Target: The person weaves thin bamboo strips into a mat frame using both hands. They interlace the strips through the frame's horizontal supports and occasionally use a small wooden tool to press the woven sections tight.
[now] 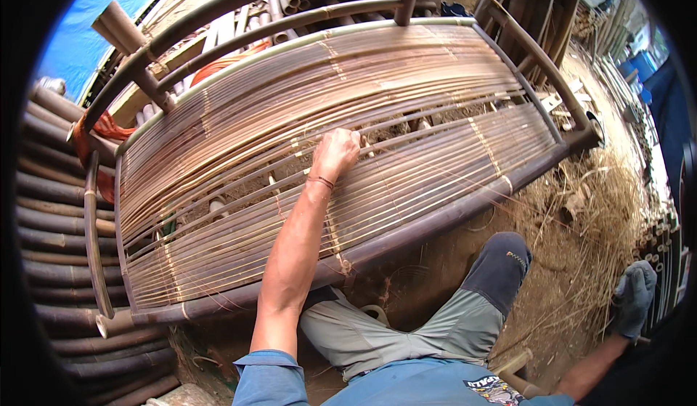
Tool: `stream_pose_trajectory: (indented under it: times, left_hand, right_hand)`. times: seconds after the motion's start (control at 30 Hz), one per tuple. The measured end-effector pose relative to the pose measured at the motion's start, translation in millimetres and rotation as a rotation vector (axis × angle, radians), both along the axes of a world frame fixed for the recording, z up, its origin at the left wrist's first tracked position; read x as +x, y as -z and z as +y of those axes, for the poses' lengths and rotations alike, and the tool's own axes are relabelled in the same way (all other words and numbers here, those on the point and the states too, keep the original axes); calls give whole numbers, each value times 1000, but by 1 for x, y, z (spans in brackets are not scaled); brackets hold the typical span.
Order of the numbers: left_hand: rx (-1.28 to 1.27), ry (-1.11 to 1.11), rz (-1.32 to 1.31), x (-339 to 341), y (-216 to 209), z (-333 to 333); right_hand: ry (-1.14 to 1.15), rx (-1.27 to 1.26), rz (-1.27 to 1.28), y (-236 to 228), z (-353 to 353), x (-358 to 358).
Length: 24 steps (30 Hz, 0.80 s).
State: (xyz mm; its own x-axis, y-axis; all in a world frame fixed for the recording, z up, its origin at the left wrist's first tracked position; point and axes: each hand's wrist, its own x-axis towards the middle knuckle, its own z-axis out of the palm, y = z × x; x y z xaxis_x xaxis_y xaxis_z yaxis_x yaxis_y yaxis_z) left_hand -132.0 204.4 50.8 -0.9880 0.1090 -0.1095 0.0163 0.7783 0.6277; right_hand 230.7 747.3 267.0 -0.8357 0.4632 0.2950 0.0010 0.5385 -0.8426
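Note:
A long bench of dark bamboo poles lies across the view, its seat made of thin bamboo slats tied with pale bindings. Through a gap along the middle of the seat, a few loose-spaced slats cross over the ground. My bare left hand is closed at this gap, with its fingers around a bamboo slat; the fingertips are hidden. Far off to the right, away from the bench, my right hand wears a grey glove. Its fingers look curled, and what they hold is not clear.
Dark bamboo poles are stacked along the left side. A blue tarp spreads at the far left. Dry straw-like shavings cover the ground to the right. My knees are close to the bench's front pole. Cut poles and timber lie behind the backrest.

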Motion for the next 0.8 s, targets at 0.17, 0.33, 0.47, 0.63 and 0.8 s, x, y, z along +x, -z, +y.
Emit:
stream_pose_trajectory:
  times: [0.17, 0.33, 0.47, 0.63, 0.8]
  left_hand:
    - [-59, 96, -244, -7, 34, 11]
    - [-79, 133, -249, -11, 46, -6]
    - [-101, 65, -248, 8, 10, 12]
    - [-104, 13, -236, 26, 12, 7]
    - [-117, 1, -223, 30, 20, 8]
  right_hand:
    - [535, 172, -550, -13, 186, 111]
    - [105, 1262, -669, 58, 200, 4]
    - [17, 1044, -856, 98, 157, -120]
    - [-371, 777, -558, 110, -63, -258]
    - [-685, 617, -367, 127, -213, -305]
